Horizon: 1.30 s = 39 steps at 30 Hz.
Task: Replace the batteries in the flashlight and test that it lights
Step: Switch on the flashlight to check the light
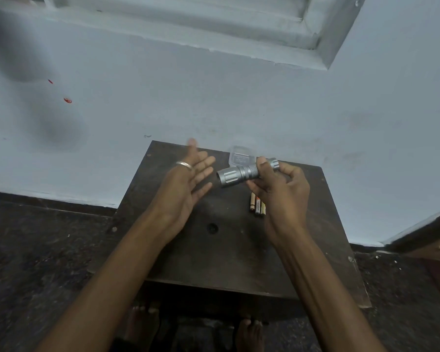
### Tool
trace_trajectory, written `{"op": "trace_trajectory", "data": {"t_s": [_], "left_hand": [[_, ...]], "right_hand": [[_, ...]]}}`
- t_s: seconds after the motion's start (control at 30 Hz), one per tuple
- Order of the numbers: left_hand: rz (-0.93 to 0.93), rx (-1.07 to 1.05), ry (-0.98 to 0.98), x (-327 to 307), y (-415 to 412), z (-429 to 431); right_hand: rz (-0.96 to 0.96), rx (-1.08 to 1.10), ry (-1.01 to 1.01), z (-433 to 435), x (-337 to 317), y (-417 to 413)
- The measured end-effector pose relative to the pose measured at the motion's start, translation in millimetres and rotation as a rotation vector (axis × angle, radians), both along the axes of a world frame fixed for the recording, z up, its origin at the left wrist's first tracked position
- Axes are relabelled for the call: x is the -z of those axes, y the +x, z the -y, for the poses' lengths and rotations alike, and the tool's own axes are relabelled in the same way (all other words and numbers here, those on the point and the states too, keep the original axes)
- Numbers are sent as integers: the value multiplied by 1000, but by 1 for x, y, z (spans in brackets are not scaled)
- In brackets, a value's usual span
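The flashlight point(247, 172) is held above the far right part of the small dark table point(178, 250), lying roughly level with its wider head end toward the left. It appears to be a rigid ribbed metal tube, likely compact and fairly solid for its size; the knurled mid-body offers the surest hold, while the smooth head would be more apt to slip. The right hand point(280, 189) is closed around the body and tail end, thumb over the top and fingers beneath. The left hand point(188, 181) is spread flat with palm facing the head end, holding nothing and just clear of it. Three batteries point(257, 205) lie together on the table beneath the right hand. A clear plastic container point(238, 154) sits near the far edge.
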<state>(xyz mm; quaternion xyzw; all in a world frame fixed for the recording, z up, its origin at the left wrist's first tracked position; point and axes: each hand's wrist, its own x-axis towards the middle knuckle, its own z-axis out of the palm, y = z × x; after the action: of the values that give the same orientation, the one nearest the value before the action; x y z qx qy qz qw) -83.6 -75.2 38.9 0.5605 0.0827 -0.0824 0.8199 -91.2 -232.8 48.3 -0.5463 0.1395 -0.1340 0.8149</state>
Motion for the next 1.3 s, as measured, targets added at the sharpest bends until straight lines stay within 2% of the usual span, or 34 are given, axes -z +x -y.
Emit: {"op": "trace_trajectory", "data": {"t_s": [0.1, 0.27, 0.47, 0.83, 1.03, 1.3], "left_hand": [[-97, 13, -264, -3, 0, -13], [-111, 41, -403, -2, -1, -17], [-133, 58, -455, -6, 1, -17], [-45, 179, -484, 0, 0, -22], [-30, 162, -548, -4, 0, -20], [-52, 124, -513, -4, 2, -23]], "right_hand": [[6, 10, -27, 2, -1, 1], [1, -3, -26, 4, -3, 1], [31, -9, 49, 7, -4, 3], [127, 31, 74, 15, -8, 6], [144, 47, 58, 20, -8, 7], [159, 40, -47, 20, -10, 6]]}}
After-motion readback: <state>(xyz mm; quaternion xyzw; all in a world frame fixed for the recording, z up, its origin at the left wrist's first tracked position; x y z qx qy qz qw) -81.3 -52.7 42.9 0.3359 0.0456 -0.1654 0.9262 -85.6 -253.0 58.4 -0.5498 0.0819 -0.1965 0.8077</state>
